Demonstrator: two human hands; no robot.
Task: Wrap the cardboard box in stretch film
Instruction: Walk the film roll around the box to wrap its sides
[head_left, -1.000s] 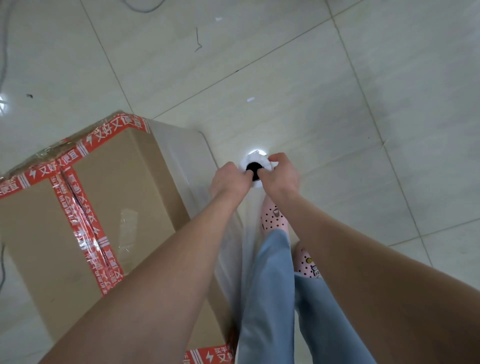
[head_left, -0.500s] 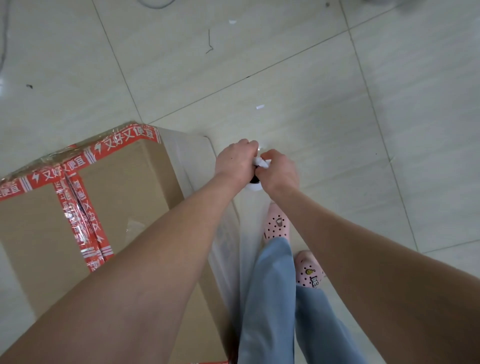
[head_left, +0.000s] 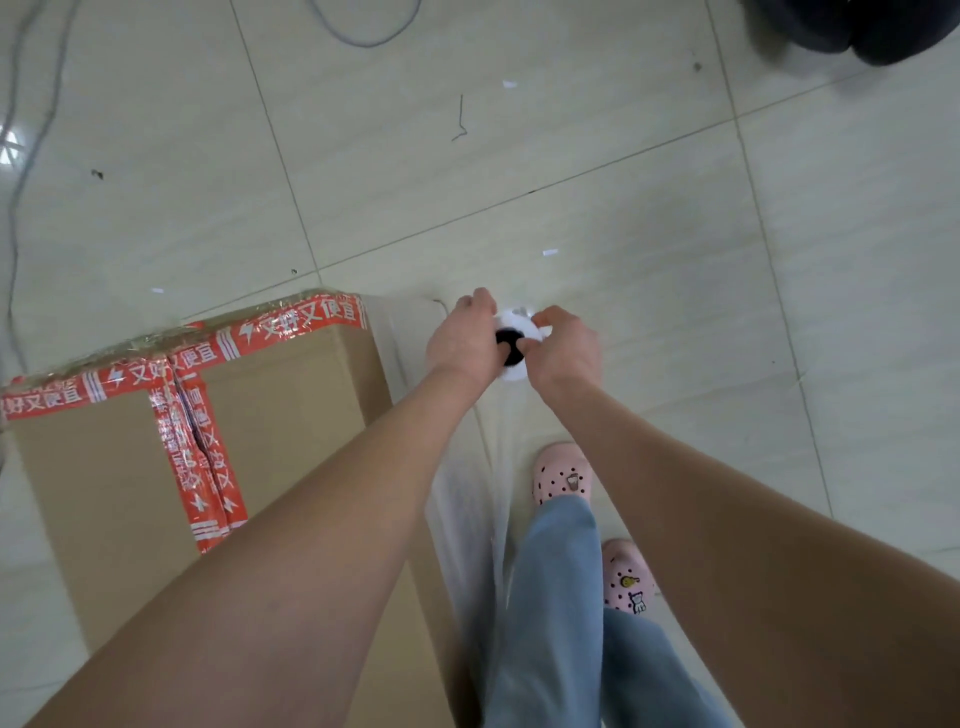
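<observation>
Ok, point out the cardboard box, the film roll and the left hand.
cardboard box (head_left: 291, 410): head view, bare top panel.
film roll (head_left: 511, 345): head view, dark core at its upper end.
left hand (head_left: 462, 345): head view, back of the hand.

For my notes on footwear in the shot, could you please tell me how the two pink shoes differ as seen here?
The front shoe sits higher in the view, ahead of the rear shoe, which is nearer the camera. The front shoe shows dark holes and a small brownish charm; the rear shoe shows a yellow charm and a white one. The jeans hide the back of each. Both are pink clogs standing on the tiled floor.
</observation>
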